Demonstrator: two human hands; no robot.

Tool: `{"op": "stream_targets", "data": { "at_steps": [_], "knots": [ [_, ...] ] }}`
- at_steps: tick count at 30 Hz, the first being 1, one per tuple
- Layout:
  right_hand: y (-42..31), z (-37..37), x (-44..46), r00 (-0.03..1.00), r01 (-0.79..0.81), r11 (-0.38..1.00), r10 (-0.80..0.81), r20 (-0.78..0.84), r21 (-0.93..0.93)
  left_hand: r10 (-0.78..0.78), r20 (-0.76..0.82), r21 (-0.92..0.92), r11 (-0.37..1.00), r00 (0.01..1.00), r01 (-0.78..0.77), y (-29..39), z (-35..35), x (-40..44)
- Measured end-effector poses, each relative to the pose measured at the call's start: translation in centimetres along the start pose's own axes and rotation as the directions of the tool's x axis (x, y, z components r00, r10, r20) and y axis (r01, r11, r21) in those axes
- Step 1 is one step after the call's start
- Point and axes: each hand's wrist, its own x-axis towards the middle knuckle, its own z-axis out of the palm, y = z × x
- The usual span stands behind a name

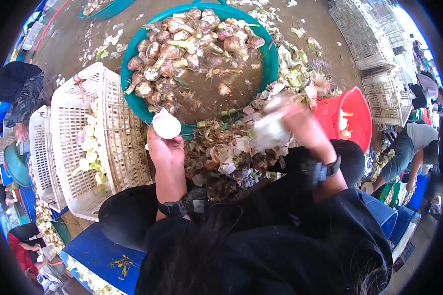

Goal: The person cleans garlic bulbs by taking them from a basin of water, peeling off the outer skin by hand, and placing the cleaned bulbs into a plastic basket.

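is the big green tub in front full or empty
Partly full: the tub holds dirty bulbs heaped toward its far and left sides, but few lie at near right.

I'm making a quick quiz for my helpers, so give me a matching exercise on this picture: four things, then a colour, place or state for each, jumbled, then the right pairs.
Things:
1. big tub in front
2. bucket right of the tub
3. nearest crate left of the tub
4. pale bulb

Matches:
A. in the left hand
B. white, with holes in its walls
C. red
D. green

Pairs: 1-D, 2-C, 3-B, 4-A
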Motion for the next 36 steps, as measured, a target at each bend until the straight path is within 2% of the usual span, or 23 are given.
{"op": "stream_targets", "data": {
  "at_steps": [1,2,3,5,7,9,11,12,13,14,15,16,17,19,21,22,24,25,26,27,29,32,36],
  "knots": [
    [-2.5,0.5,1.1,0.93,-0.287,0.915,0.194,0.313,0.285,0.138,0.06,0.027,0.99,0.989,-0.14,-0.3,0.1,-0.4],
    [-4.6,0.6,1.6,0.915,-0.212,0.975,0.219,0.338,-0.058,0.269,0.126,0.042,0.96,0.955,-0.276,-0.7,0.5,-0.6],
    [-7.0,-0.4,3.6,0.892,-0.336,0.942,0.319,0.319,0.0,0.258,0.132,0.045,0.963,0.957,-0.266,-1.1,0.9,-0.7],
    [-8.3,0.8,6.5,0.907,-0.413,0.7,0.376,0.19,0.583,0.486,0.107,0.132,0.858,0.867,-0.497,-2.1,1.9,-1.0],
    [-10.2,3.4,9.6,0.932,-0.169,0.418,0.362,0.007,0.892,0.49,0.218,0.205,0.823,0.844,-0.53,-2.5,2.2,-2.3],
    [-11.5,2.5,11.3,0.909,-0.367,-0.239,0.116,0.401,0.899,0.451,0.253,0.185,0.846,0.856,-0.5,-2.5,2.1,-2.3],
    [-10.6,2.4,11.0,0.96,-0.279,-0.713,-0.183,0.213,0.644,0.336,0.478,-0.074,0.936,0.811,-0.344,0.3,0.3,-2.2],
    [-9.7,1.9,10.8,0.961,-0.273,-0.787,-0.196,0.196,0.553,0.289,0.004,-0.235,0.931,0.957,-0.28,2.6,1.2,-4.0],
    [-8.1,2.2,10.7,0.957,-0.29,-0.575,-0.172,0.234,0.765,0.321,0.423,-0.4,0.905,0.847,-0.143,5.6,-3.1,-2.4],
    [-7.4,2.4,10.6,0.921,-0.35,0.006,-0.181,0.345,0.937,0.463,0.265,-0.491,0.82,0.846,-0.295,8.1,-3.5,-3.0],
    [-7.1,2.8,10.8,0.892,-0.283,0.586,-0.131,0.433,0.759,0.457,-0.126,-0.599,0.672,0.881,-0.434,8.8,-0.8,-6.0],
    [-7.1,3.5,10.9,0.874,0.056,0.994,-0.095,0.476,0.094,0.541,-0.163,-0.561,0.637,0.825,-0.529,8.7,0.0,-6.7],
    [-7.9,2.3,12.5,0.822,-0.014,0.993,0.079,0.564,-0.118,0.616,-0.192,-0.514,0.6,0.764,-0.613,8.3,0.3,-6.9],
    [-7.1,5.6,16.2,0.972,-0.092,0.996,0.09,0.217,0.001,0.622,-0.146,-0.387,0.68,0.77,-0.623,6.6,1.0,-6.0],
    [-6.2,12.7,19.9,0.967,0.193,0.98,-0.198,-0.16,-0.049,0.57,-0.052,-0.166,0.804,0.82,-0.57,5.0,1.6,-4.0],
    [-5.0,15.3,21.1,0.965,0.198,0.979,-0.203,-0.164,-0.045,0.56,0.007,-0.072,0.826,0.828,-0.558,4.1,1.0,-2.5],
    [-4.1,17.5,23.4,0.713,0.63,0.602,-0.699,0.058,-0.491,0.51,-0.032,0.036,0.86,0.86,-0.509,2.9,2.0,-2.3],
    [-4.9,17.9,24.0,0.748,0.657,0.62,-0.47,0.468,-0.428,0.517,-0.016,0.107,0.852,0.856,-0.513,2.5,1.8,-1.7],
    [-6.1,17.3,24.2,0.592,0.659,0.659,-0.156,0.79,-0.364,0.52,-0.017,0.109,0.85,0.854,-0.515,2.4,1.7,-1.3],
    [-6.1,16.6,23.7,0.587,0.664,0.655,-0.16,0.793,-0.36,0.525,0.018,0.193,0.834,0.851,-0.518,2.1,1.6,-1.0],
    [-4.9,14.7,21.7,0.779,-0.023,0.998,-0.023,0.627,0.065,0.521,0.045,0.263,0.817,0.852,-0.514,1.3,1.7,-0.4],
    [-5.5,10.8,18.4,0.931,-0.095,0.892,-0.078,0.358,0.442,0.378,0.013,0.529,0.783,0.926,-0.327,-0.4,2.8,-0.1],
    [-8.3,5.3,13.7,0.975,0.004,0.77,-0.145,0.168,0.639,0.282,0.265,0.582,0.716,0.922,-0.386,-1.8,2.9,0.5]
  ]
}}
